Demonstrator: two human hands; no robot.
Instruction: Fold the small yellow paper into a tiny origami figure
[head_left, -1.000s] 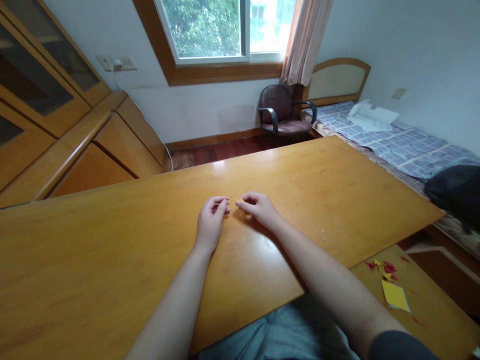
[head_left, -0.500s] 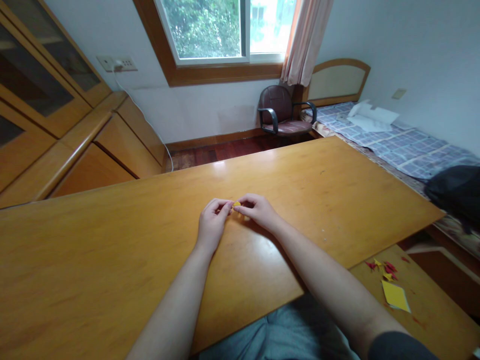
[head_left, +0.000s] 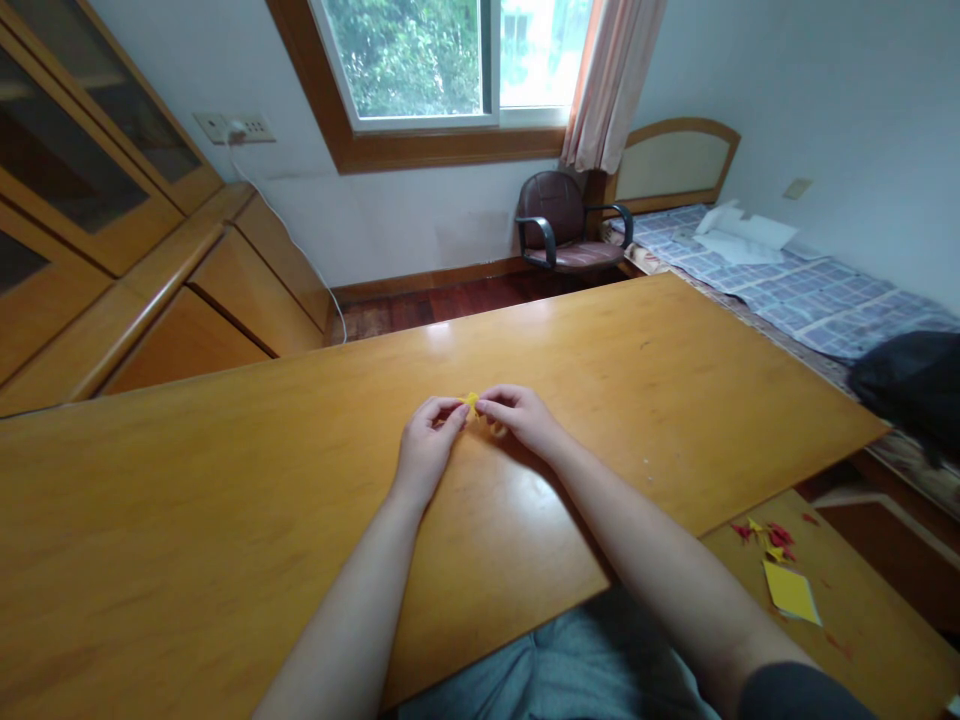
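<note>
A small folded piece of yellow paper (head_left: 472, 401) is held just above the wooden table (head_left: 225, 500), between my two hands. My left hand (head_left: 429, 440) pinches its left side with thumb and forefinger. On the other side, my right hand (head_left: 523, 418) grips it between thumb and fingertips. The fingers cover part of the paper, so its full shape cannot be made out.
On a lower surface at the right lie several small red and yellow folded paper pieces (head_left: 780, 537) and a yellow paper square (head_left: 792, 593). A brown armchair (head_left: 555, 220) stands beyond the table, beside a bed (head_left: 832, 290) with a black bag (head_left: 911, 390).
More of the yellow paper shows between my fingertips now. My right hand has shifted slightly up and to the right, while the left has hardly moved.
</note>
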